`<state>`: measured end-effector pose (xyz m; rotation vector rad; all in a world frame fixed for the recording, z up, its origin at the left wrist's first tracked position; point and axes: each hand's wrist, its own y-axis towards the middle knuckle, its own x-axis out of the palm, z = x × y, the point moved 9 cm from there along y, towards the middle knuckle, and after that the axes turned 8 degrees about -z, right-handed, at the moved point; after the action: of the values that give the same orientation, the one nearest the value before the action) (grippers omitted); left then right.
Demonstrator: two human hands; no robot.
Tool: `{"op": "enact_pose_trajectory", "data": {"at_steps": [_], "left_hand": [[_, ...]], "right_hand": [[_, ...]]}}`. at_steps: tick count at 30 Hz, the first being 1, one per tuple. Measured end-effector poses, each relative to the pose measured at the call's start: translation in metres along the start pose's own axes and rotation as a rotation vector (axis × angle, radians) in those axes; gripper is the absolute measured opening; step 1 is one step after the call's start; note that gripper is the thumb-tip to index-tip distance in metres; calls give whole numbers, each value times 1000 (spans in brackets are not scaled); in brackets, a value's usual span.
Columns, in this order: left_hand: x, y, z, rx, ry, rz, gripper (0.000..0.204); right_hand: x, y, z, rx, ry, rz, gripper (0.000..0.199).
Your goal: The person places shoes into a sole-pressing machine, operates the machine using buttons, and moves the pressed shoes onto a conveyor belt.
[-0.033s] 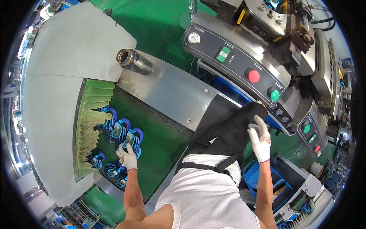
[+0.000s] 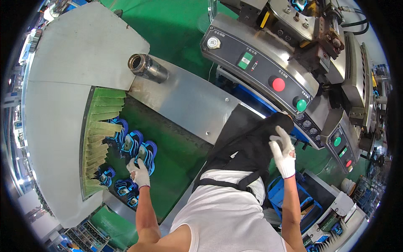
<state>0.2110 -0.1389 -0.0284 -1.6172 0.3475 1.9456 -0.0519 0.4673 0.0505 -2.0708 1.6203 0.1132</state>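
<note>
My left hand [image 2: 138, 172], in a white glove, is at the near end of a blue-and-black shoe [image 2: 147, 155] with a purple-blue sole edge. Its fingertips overlap the shoe's edge; the thumb and finger look parted, not wrapped round it. Beside that shoe lies another blue-and-black shoe [image 2: 132, 143], with more partly under the green strip curtain [image 2: 96, 138]. Several smaller shoe pieces [image 2: 124, 187] lie nearer me on the green conveyor belt [image 2: 176, 168]. My right hand [image 2: 283, 153], also gloved, hovers empty by my black trousers, fingers spread.
A dark metal flask [image 2: 149, 69] stands on the steel ledge [image 2: 189, 101] ahead. The machine panel [image 2: 260, 67] at right carries a red button [image 2: 278, 84] and a green button [image 2: 301, 105]. A blue crate [image 2: 281, 193] sits at the lower right.
My right hand has shifted slightly to the left. My left hand has drawn a little left, its thumb and finger farther apart, and the shoe has stayed in place.
</note>
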Motion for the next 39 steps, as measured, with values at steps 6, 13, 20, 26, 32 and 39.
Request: {"op": "enact_pose_trajectory", "data": {"at_steps": [6,13,20,26,32,39], "left_hand": [[-15,3,90,345,-155,-41,18],[-71,-96,395,1263,-421,-375,21],[-121,-164,600,1902,-404,-514,41],[-124,-88,810,1796,-347,-59,49],[-35,-19,952,1416,-74,-35,77],[32,0,991,1243,115,62,76]], "right_hand": [[102,14,-89,-246,-132,-340,65],[188,27,-128,-630,-685,-167,49],[22,19,-52,-117,-49,32,75],[-23,-89,-6,5,1145,131,83],[-6,-132,58,50,1389,386,88],[-10,-147,77,225,1412,471,86]]}}
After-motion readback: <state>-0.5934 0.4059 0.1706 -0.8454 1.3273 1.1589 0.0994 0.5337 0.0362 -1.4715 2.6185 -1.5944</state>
